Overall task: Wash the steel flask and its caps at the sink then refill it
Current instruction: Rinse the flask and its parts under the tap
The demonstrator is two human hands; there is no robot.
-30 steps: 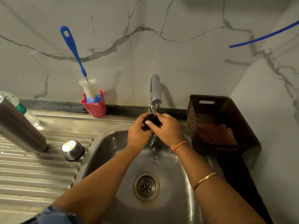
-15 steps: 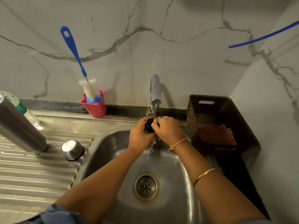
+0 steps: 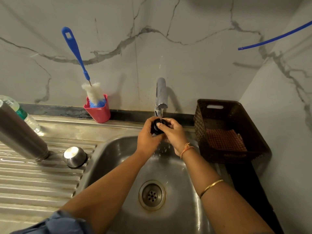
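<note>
Steel flask (image 3: 22, 132) stands on the ribbed drainboard (image 3: 33, 179) at far left, narrower end down, brushed grey body, top cut off by the frame edge. Steel cap (image 3: 75, 157) sits just right of its base, dome up, shiny, close to the sink (image 3: 118, 157) rim. Black inner cap (image 3: 157, 126), small and round, is over the far side of the basin, right under the tap (image 3: 161, 93); a thin water stream (image 3: 161, 115) hits its top and drops fall below it.

Left hand (image 3: 147, 137) grips the black cap from the left, fingers curled round its side. Right hand (image 3: 173, 134) holds it from the right, thumb pressed on the cap's top face, other fingers curled underneath. Orange thread (image 3: 186, 148) on the right wrist, gold bangle (image 3: 211, 187) further down the forearm.

Drain (image 3: 152, 195) sits near, mid basin. Red cup (image 3: 98, 112) against the far wall holds a blue-handled bottle brush (image 3: 76, 53). Clear plastic bottle (image 3: 25, 115) is behind the flask. Brown basket (image 3: 200, 125) at right of the sink holds a checked cloth (image 3: 224, 139). Blue tube (image 3: 273, 38) crosses top right.
</note>
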